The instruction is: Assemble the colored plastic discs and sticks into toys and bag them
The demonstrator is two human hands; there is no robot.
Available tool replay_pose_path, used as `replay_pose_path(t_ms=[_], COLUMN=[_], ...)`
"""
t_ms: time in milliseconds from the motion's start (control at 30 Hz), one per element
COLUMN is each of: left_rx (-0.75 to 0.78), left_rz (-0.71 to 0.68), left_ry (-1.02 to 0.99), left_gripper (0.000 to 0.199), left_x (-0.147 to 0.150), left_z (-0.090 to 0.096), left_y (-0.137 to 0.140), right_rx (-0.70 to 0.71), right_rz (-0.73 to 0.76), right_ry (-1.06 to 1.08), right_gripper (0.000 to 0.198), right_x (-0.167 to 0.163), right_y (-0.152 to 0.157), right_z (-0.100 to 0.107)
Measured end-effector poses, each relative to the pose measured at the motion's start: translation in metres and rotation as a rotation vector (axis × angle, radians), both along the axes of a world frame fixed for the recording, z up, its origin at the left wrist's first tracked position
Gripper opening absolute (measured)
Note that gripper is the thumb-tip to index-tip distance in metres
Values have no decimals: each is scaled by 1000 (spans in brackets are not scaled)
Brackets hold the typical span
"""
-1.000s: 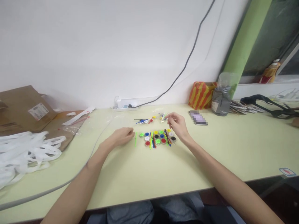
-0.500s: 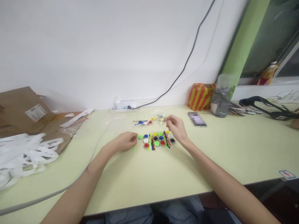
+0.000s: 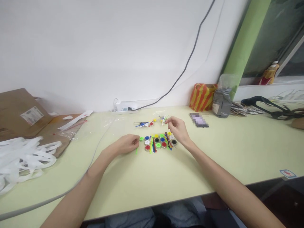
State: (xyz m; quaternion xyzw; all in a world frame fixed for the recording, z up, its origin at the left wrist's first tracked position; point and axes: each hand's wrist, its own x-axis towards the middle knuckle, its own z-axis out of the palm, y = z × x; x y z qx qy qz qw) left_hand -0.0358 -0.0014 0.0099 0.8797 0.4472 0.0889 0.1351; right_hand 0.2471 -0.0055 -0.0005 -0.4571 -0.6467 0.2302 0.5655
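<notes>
My left hand (image 3: 129, 144) rests on the table with its fingers curled together, beside a green disc (image 3: 142, 138). A thin green stick (image 3: 136, 151) shows just below its fingertips; whether they grip it I cannot tell. To the right lie rows of small round discs in several colours, such as a red disc (image 3: 147, 148) and a black disc (image 3: 174, 142). Coloured arrow-shaped sticks (image 3: 153, 145) lie between them. My right hand (image 3: 177, 129) is closed in a pinch at a small pile of white and green sticks (image 3: 163, 119); what it holds is too small to make out.
A loose pile of blue, white and red pieces (image 3: 143, 124) lies behind the rows. A phone (image 3: 199, 120), a striped bag (image 3: 203, 96) and a grey container (image 3: 222, 103) stand right. At left are white straps (image 3: 26, 158), cardboard (image 3: 21, 110) and a grey cable (image 3: 78, 182).
The view has shifted slightly, so everything sits a little further left. Both hands keep nearly the same place and pose.
</notes>
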Motion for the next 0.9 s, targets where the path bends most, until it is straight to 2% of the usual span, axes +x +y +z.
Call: replay_pose_path(t_ms=[300, 433, 900], left_rx=[-36, 16, 47], left_rz=[-6, 54, 49], left_ry=[-22, -3, -15], left_gripper=[19, 17, 14], left_x=[0, -5, -18], left_z=[3, 4, -9], left_y=[-2, 1, 12], right_rx=[-5, 4, 3], right_rz=[7, 13, -21], right_ry=[-36, -31, -125], right_gripper=[22, 22, 24], right_x=[1, 1, -7], right_y=[0, -1, 5], right_z=[0, 1, -2])
